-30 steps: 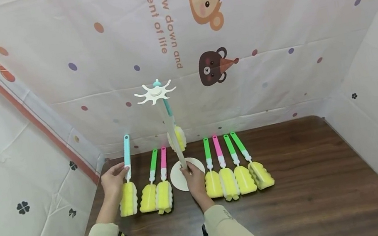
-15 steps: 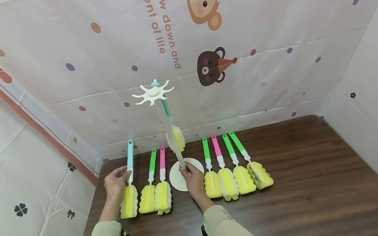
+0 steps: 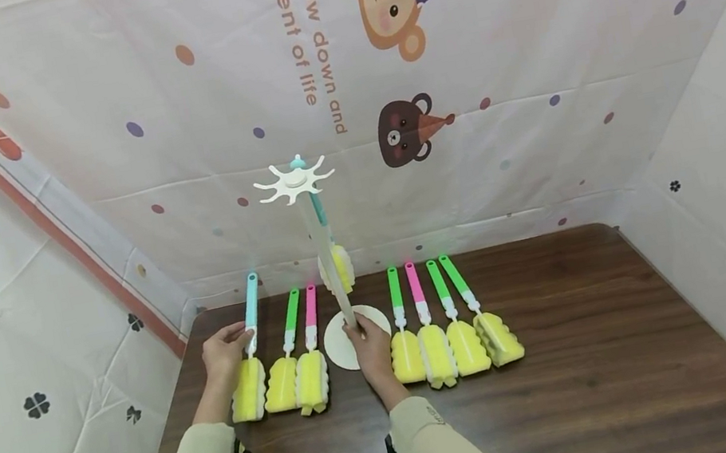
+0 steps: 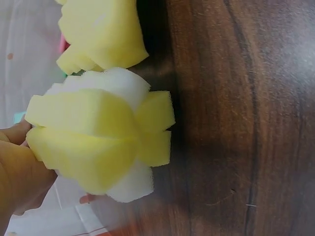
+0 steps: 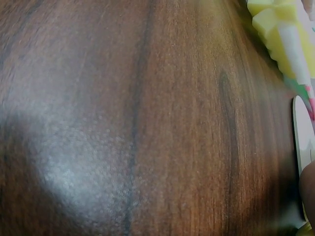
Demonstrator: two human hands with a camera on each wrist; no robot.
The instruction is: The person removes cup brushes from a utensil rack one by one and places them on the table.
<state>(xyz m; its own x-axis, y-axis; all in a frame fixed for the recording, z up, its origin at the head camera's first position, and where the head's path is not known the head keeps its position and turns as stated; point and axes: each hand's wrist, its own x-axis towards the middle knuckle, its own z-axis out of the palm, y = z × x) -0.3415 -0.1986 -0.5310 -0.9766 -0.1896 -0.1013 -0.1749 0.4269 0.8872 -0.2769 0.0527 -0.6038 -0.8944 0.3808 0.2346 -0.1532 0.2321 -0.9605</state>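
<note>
My left hand (image 3: pixel 221 357) pinches the white neck of a sponge bottle brush (image 3: pixel 249 392) with a light blue handle, at the left end of a row. Its ridged yellow-and-white sponge (image 4: pixel 83 142) fills the middle of the left wrist view. With my right hand (image 3: pixel 373 346) I grip the lower pole of a white stand (image 3: pixel 328 257), just above its round base (image 3: pixel 339 348). A ring of curved hooks (image 3: pixel 294 179) tops the pole. Behind it hangs another blue-handled brush (image 3: pixel 344 269). In the right wrist view only the base's edge (image 5: pixel 304 132) and a bit of hand show.
Two brushes, one green-handled (image 3: pixel 281 382) and one pink-handled (image 3: pixel 312 381), lie between the held brush and the stand. Several more green and pink ones (image 3: pixel 437 355) lie right of it. The brown wooden table (image 3: pixel 610 345) meets printed cloth walls (image 3: pixel 524 149) at back and sides.
The blue-handled brush in my left hand has sunk slightly, and its handle end has shifted a little right. My right hand keeps its grip on the pole. The head view has shifted slightly.
</note>
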